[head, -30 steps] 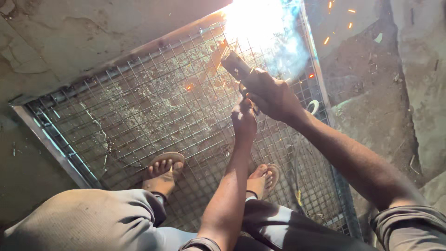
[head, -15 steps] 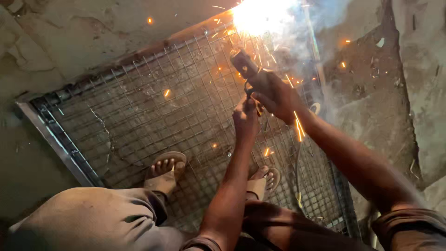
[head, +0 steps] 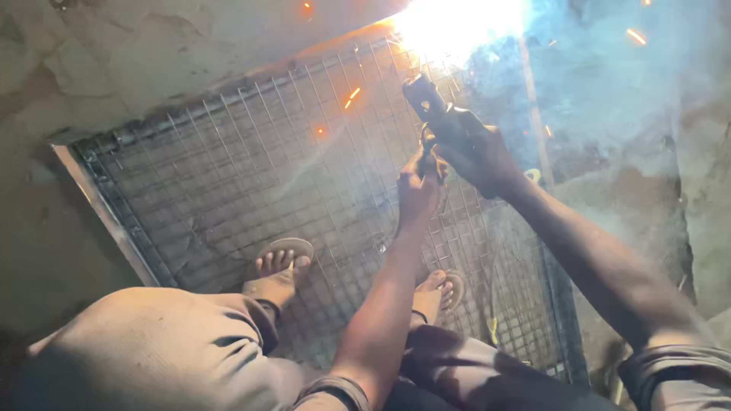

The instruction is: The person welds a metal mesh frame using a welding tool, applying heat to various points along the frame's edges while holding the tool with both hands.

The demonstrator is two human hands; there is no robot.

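1. The person is squatting on a wire mesh panel (head: 251,183) that is lying flat on the concrete floor (head: 129,61), both sandalled feet (head: 278,262) resting on the wires, knees drawn up in grey trousers.
2. The right hand (head: 480,156) is closed firmly round the dark electrode holder (head: 434,106), which is pointing up and away toward the panel's far edge. The left hand (head: 419,186) is curled just below it, fingers touching the holder's lower part and steadying it; how tightly it is gripping cannot be told.
3. The welding arc (head: 457,23) is burning at the far frame bar (head: 228,91) of the panel, near its far right corner, too bright to show the electrode tip or the joint itself. Sparks (head: 352,95) are scattering over the mesh and blue-white smoke (head: 609,84) is drifting to the right.
4. Doing this well, as judged from the posture: the two-hand brace is serving to keep the tip steady, so the elbows should be staying close and the arc short and even, dwelling only long enough to fuse wire to frame without burning through the thin wire.
5. Points of care: sparks are landing near the bare toes and forearms, and the glare is intense at close range.
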